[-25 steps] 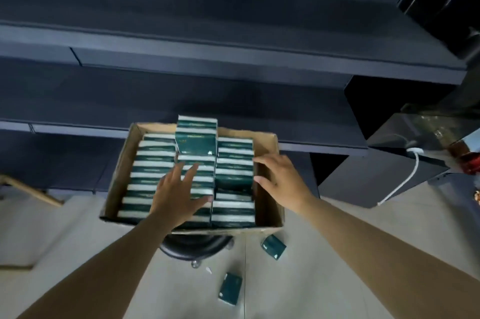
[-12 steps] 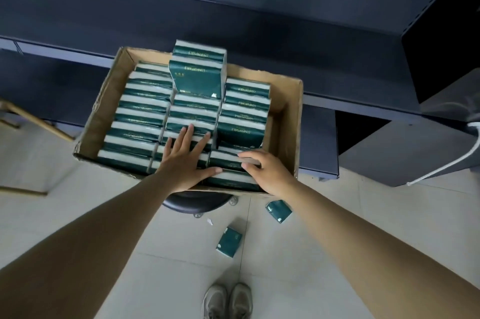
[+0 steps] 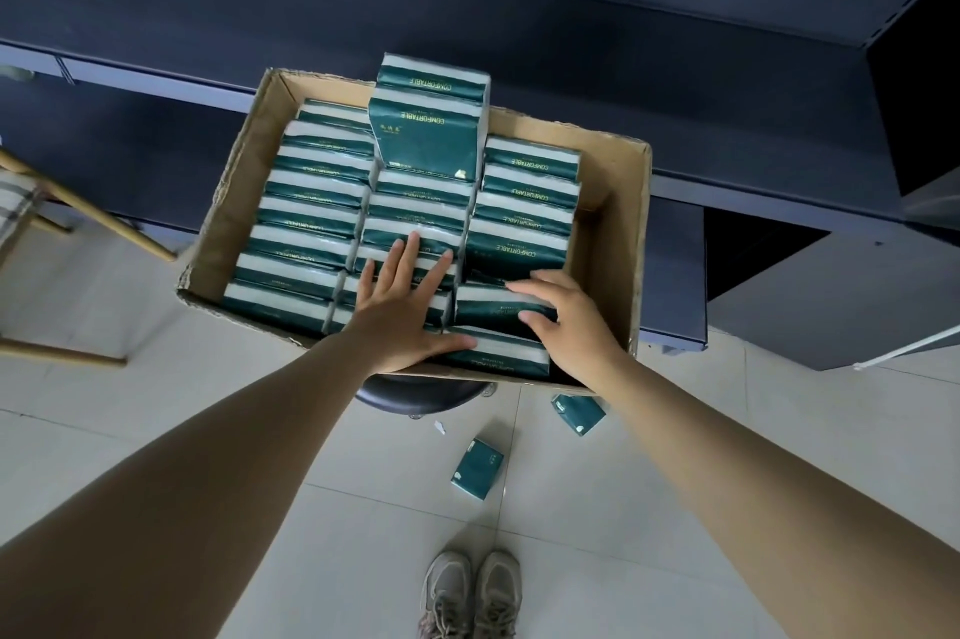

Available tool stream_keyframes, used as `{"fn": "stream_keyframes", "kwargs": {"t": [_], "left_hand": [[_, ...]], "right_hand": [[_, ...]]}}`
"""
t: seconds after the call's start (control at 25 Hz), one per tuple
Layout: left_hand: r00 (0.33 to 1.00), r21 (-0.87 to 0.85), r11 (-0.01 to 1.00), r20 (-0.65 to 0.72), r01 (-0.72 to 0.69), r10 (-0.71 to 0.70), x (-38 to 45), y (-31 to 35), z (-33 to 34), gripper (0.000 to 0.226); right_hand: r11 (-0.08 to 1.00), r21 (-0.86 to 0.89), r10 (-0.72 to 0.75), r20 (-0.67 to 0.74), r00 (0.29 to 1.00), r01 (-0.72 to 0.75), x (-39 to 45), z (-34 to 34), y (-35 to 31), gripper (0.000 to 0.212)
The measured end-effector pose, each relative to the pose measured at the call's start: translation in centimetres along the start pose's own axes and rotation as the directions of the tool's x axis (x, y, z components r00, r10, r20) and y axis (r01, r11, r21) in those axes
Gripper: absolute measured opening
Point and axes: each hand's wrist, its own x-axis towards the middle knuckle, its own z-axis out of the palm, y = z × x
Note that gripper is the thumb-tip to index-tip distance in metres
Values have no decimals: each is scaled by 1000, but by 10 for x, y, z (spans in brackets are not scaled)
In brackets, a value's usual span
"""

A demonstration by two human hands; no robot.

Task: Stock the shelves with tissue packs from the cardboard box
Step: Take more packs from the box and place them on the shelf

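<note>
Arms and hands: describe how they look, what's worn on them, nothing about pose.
Both forearms are bare up to the frame edge, with no sleeves in view. The left hand and right hand wear no gloves. No rings, watch or bracelets show on the fingers or wrists. Nails look short and unpainted.

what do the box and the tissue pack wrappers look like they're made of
Box: brown corrugated cardboard, matte, with rough torn edges. Tissue packs: likely thin plastic film, dark green and slightly glossy, with clear strips showing white tissue.
</note>
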Motion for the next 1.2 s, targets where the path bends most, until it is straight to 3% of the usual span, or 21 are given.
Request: {"fn": "stream_keyframes", "kwargs": {"t": [0.28,0.48,0.68,0.92,1.08,1.2], "left_hand": [[1000,-10,1000,-28,-3,3,-1,-1,-3,105],[974,-80,997,-226,-16,-3,-16,-4,-23,92],[915,-47,998,-403,-31,10,-46,-11,-85,84],[751,-73,991,-660,-115,38,-85,-47,-217,85],[606,-11,986,-790,-167,93,-118,-94,-318,86],[535,76,981,-829,-181,163,-144,-135,-392,90]], "right_hand": [[1000,19,11,-43,999,-11,2,-2,-6,38],[995,-46,-94,-161,983,88,-10,-23,-33,37],[962,-161,-249,-175,953,221,-21,-69,-96,38],[882,-246,-460,-273,845,401,-12,-132,-233,31],[837,-309,-539,-321,779,452,2,-156,-342,29],[814,-312,-579,-374,724,490,8,-165,-422,27]]}}
